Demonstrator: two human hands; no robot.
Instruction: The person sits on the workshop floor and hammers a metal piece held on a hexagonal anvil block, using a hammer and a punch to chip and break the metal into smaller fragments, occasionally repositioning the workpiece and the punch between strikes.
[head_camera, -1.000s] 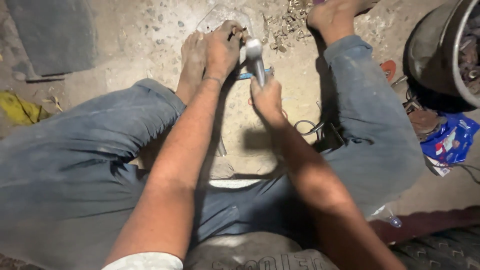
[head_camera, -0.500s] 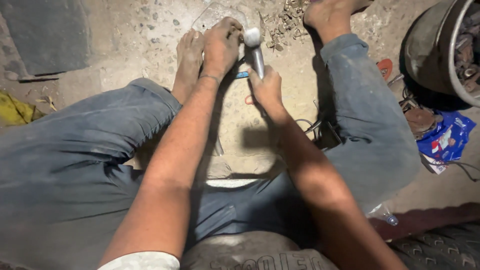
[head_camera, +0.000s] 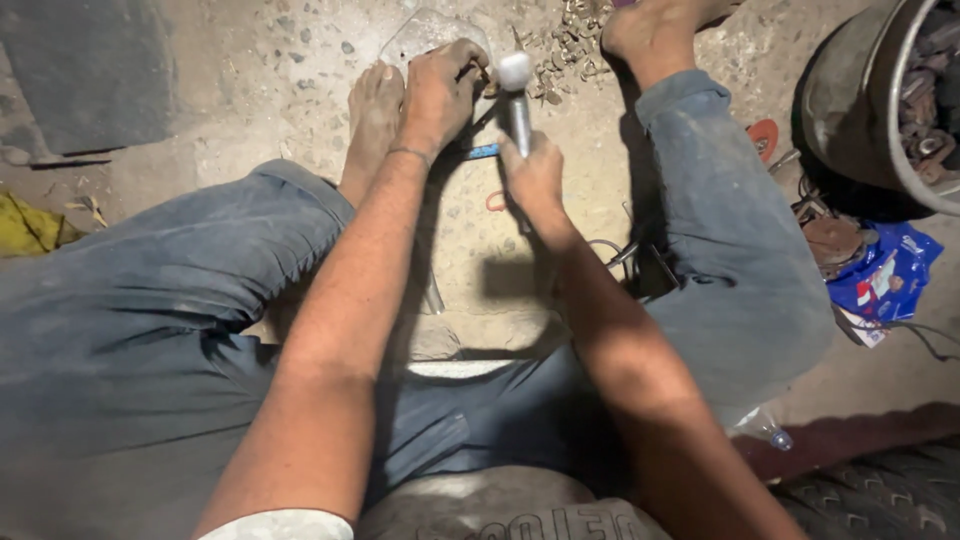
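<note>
I sit on a concrete floor with my legs spread and bare feet out front. My right hand (head_camera: 533, 178) grips the handle of a small metal hammer (head_camera: 516, 88), its pale head raised just right of my left hand. My left hand (head_camera: 442, 92) is closed over a small dark part pressed down on the floor next to my left foot (head_camera: 372, 115); the part is mostly hidden by the fingers. A thin blue piece (head_camera: 482, 152) lies on the floor between the two hands.
A pile of small metal scraps (head_camera: 566, 40) lies near my right foot. A round metal tub (head_camera: 850, 110) of rusty parts stands at the right, with a blue wrapper (head_camera: 890, 275) below it. A dark slab (head_camera: 90, 70) lies top left, a yellow cloth (head_camera: 25, 225) at left.
The hammer has swung from a tilt to nearly upright and its head has lifted a little. My left hand stays pressed on the same spot.
</note>
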